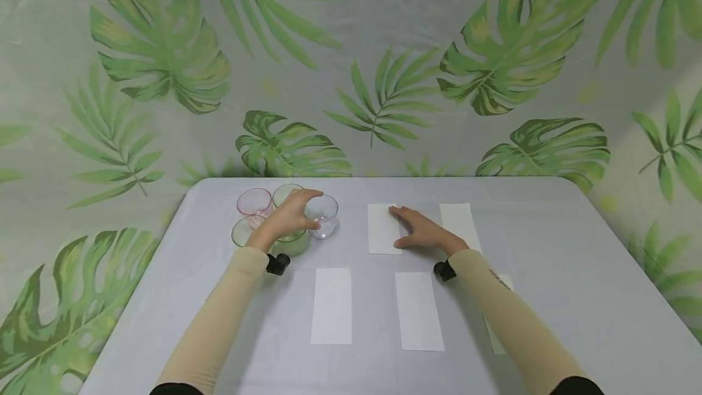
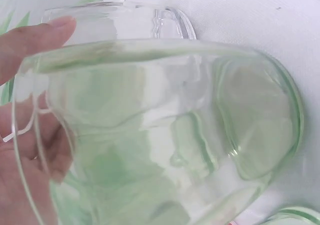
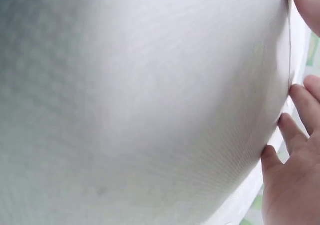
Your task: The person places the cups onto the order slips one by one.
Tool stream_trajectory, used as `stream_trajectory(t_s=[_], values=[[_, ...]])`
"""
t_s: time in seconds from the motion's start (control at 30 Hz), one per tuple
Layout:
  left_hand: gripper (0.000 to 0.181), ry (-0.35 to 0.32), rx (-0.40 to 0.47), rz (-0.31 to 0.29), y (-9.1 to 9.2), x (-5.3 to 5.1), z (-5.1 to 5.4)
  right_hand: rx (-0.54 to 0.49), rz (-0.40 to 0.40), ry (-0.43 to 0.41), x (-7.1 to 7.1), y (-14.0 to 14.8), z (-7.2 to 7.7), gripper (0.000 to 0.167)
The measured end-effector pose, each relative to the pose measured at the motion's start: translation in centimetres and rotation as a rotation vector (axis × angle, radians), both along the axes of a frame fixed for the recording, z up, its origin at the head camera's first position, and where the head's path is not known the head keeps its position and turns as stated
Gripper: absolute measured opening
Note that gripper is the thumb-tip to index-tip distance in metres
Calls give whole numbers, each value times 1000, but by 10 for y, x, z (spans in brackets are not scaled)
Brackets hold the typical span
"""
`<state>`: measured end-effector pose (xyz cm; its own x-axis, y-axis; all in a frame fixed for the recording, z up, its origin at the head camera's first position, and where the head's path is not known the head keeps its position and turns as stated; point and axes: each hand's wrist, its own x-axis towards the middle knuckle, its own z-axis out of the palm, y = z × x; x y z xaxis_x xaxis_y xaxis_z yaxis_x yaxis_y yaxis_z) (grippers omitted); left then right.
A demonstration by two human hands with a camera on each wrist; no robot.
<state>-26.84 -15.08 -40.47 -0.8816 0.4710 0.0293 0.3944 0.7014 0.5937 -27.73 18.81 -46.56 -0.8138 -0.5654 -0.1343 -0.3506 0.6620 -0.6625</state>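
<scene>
My left hand [image 1: 287, 215] reaches over a cluster of glass cups at the table's left. Its thumb and fingers curve round the clear glass cup [image 1: 325, 228] at the cluster's right side. In the left wrist view a large green-tinted cup [image 2: 115, 160] fills the foreground, and a fingertip meets the clear cup [image 2: 110, 27] behind it. Beside and under this hand stand a pink-rimmed cup [image 1: 255, 202] and several green-tinted ones. My right hand [image 1: 430, 231] holds nothing, its fingers loosely spread at the right edge of a white paper rectangle [image 1: 381, 230].
More white paper rectangles lie on the white table [image 1: 576, 297]: one behind the right hand [image 1: 457, 221], one at front left [image 1: 331, 306], one at front middle [image 1: 419, 313]. Another is partly covered by the right sleeve [image 1: 510, 322]. A leaf-patterned cloth [image 1: 384, 47] hangs behind.
</scene>
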Motion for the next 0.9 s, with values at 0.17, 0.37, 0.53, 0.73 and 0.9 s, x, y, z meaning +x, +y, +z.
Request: stream_trajectory(t_s=[0.17,0.37,0.53,0.73,0.9], values=[[70,28,13,-5,1,2,1,23,-5,15,1,-2,1,89],[69,77,53,-44,8,5,3,28,-7,20,0,-1,-2,89],[70,77,113,-64,17,6,4,25,-11,12,0,-1,-4,89],[71,55,185,-88,35,8,6,16,-18,7,0,-1,-4,88],[71,49,216,-112,51,6,3,18,-23,4,1,-1,-3,88]])
